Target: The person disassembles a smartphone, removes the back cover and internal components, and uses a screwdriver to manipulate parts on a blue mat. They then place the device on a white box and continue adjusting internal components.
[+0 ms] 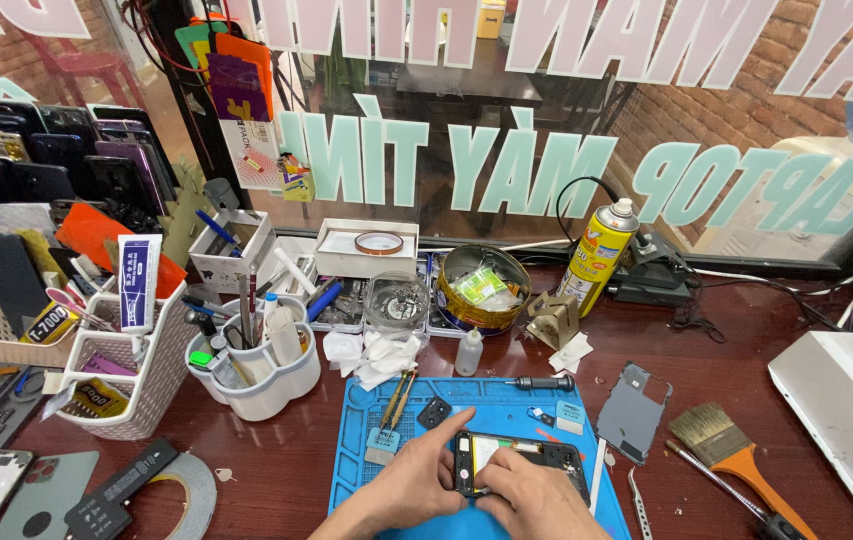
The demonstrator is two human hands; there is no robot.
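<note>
Blue rubber mat (507,400) lay on the wooden tabletop (287,460), and the opened phone (519,462) rested on the mat's near part. Left hand (417,485) had its grip clamped on the phone's left edge; right hand (537,500) pressed fingers together on its lower edge. Just behind the phone lay a screwdriver (542,383), and right of the mat a brush (737,455).

Pale mint and white window lettering (507,165) spanning twelve o'clock, yellow spray can (598,256) standing at one o'clock, white-blue tube (137,283) sitting at nine o'clock
</note>
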